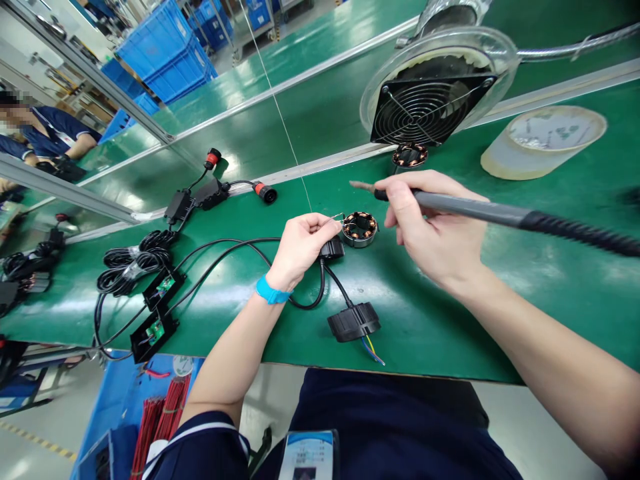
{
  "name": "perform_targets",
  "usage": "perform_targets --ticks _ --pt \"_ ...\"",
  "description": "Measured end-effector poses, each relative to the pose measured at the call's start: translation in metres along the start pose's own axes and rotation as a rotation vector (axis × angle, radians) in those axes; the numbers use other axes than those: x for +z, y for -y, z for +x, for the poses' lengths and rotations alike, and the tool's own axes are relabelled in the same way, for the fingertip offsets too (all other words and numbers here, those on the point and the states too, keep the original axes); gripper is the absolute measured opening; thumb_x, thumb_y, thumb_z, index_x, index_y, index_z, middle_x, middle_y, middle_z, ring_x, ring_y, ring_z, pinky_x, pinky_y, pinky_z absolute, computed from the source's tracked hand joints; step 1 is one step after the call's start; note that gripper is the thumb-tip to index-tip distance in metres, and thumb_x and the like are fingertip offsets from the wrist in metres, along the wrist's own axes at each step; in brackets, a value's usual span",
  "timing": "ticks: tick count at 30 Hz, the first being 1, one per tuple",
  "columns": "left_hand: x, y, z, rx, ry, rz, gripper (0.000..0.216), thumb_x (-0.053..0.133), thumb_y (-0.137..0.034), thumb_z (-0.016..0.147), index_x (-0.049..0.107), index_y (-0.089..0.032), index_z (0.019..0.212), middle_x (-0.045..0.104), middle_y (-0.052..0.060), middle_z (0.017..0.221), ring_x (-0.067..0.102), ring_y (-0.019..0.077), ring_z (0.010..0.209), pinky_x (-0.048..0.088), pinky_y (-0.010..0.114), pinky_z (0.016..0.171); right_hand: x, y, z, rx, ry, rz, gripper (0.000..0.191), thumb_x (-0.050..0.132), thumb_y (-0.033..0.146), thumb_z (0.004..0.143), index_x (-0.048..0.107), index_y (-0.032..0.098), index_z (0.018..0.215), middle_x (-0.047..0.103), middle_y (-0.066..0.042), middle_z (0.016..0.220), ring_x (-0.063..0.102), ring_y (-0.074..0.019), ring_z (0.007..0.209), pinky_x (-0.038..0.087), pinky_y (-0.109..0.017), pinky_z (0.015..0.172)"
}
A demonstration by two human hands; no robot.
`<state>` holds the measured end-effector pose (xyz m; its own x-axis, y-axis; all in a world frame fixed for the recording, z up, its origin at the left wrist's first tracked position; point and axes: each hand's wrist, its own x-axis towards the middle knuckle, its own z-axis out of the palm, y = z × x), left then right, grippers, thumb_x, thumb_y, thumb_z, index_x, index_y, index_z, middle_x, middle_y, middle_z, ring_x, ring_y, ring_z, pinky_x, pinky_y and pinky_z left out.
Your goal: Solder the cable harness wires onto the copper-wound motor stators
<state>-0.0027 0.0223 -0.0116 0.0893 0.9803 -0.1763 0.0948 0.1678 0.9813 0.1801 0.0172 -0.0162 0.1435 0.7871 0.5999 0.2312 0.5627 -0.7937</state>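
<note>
My right hand [435,227] is closed around the grey handle of a soldering iron [475,207], whose tip points left above the bench. Between the thumb and fingers of my left hand [307,243] is a thin wire, pinched beside a ring-shaped motor stator [360,228] with copper windings. A black round cap [333,249] on a cable sits partly under my left fingers. Closer to me lies a second black ribbed cap [354,322] with coloured wire ends [371,347] sticking out. The iron's tip is apart from the stator.
Behind my right hand stand a fume extractor with a fan grille [425,110], another stator [410,157] and a tape roll [545,143]. Coiled black cables [133,263] and open boxes with green circuit boards [153,332] lie left. A co-worker [50,137] sits far left.
</note>
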Motion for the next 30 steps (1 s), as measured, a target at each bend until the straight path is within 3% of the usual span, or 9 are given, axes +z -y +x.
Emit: perform_targets --ticks 3,6,11,15,19,22,27,30 --pt "0.0 0.0 0.001 -0.002 0.001 -0.001 0.036 0.086 -0.045 0.068 0.071 -0.014 0.074 0.066 0.002 0.073 0.054 0.0102 0.066 0.041 0.024 0.063 -0.003 -0.006 0.003 -0.037 0.086 -0.074 0.014 0.061 0.028 0.102 0.074 0.024 0.105 0.072 -0.006 0.096 0.072 -0.0238 0.093 0.059 -0.039 0.088" --pt "-0.001 0.002 0.001 -0.001 0.006 -0.006 0.036 0.087 -0.045 0.067 0.071 -0.014 0.075 0.067 0.002 0.073 0.054 0.0103 0.066 0.041 0.024 0.063 -0.005 -0.013 0.005 -0.091 0.198 -0.121 0.021 0.063 0.026 0.098 0.071 0.025 0.118 0.071 -0.006 0.108 0.07 -0.0243 0.097 0.059 -0.04 0.092" --pt "-0.001 0.003 0.002 -0.004 0.007 0.004 0.034 0.084 -0.045 0.069 0.071 -0.013 0.076 0.066 0.001 0.071 0.053 0.0098 0.063 0.039 0.023 0.06 -0.004 -0.032 0.0 -0.127 0.454 -0.099 0.073 0.08 0.03 0.081 0.05 0.027 0.147 0.062 -0.009 0.127 0.065 -0.0285 0.111 0.057 -0.043 0.095" --pt "-0.01 -0.002 0.003 0.0 0.032 0.042 0.036 0.084 -0.045 0.069 0.07 -0.013 0.074 0.065 0.001 0.07 0.052 0.0098 0.062 0.039 0.023 0.06 0.0 -0.049 -0.002 -0.152 0.561 -0.066 0.069 0.074 0.022 0.085 0.047 0.028 0.148 0.059 -0.008 0.129 0.062 -0.0278 0.114 0.054 -0.044 0.098" --pt "-0.024 -0.009 0.01 0.032 0.043 0.183 0.034 0.085 -0.042 0.064 0.068 -0.013 0.066 0.062 0.0 0.064 0.049 0.0092 0.06 0.035 0.023 0.059 -0.003 -0.055 0.005 -0.158 0.581 -0.059 0.062 0.072 0.02 0.084 0.051 0.026 0.142 0.06 -0.008 0.119 0.064 -0.0258 0.103 0.055 -0.042 0.094" --pt "-0.031 -0.012 0.017 -0.001 0.124 0.251 0.037 0.086 -0.046 0.063 0.072 -0.012 0.068 0.063 0.001 0.064 0.049 0.0098 0.06 0.034 0.024 0.058 -0.011 -0.058 0.009 -0.165 0.588 -0.073 0.06 0.074 0.021 0.085 0.051 0.025 0.14 0.059 -0.008 0.122 0.064 -0.0262 0.106 0.055 -0.042 0.096" --pt "-0.039 -0.015 0.023 -0.058 0.272 0.211 0.045 0.086 -0.051 0.067 0.081 -0.011 0.086 0.075 0.01 0.082 0.059 0.0144 0.072 0.043 0.027 0.068 -0.025 -0.066 -0.001 -0.159 0.511 -0.093 0.056 0.077 0.027 0.088 0.052 0.026 0.138 0.06 -0.009 0.124 0.064 -0.0283 0.111 0.055 -0.044 0.098" --pt "-0.044 -0.018 0.031 -0.049 0.257 0.202 0.046 0.086 -0.05 0.068 0.081 -0.01 0.091 0.077 0.013 0.093 0.062 0.0157 0.078 0.046 0.028 0.074 -0.029 -0.069 -0.009 -0.149 0.439 -0.085 0.062 0.079 0.034 0.088 0.05 0.027 0.142 0.06 -0.01 0.128 0.063 -0.0309 0.115 0.054 -0.047 0.101"
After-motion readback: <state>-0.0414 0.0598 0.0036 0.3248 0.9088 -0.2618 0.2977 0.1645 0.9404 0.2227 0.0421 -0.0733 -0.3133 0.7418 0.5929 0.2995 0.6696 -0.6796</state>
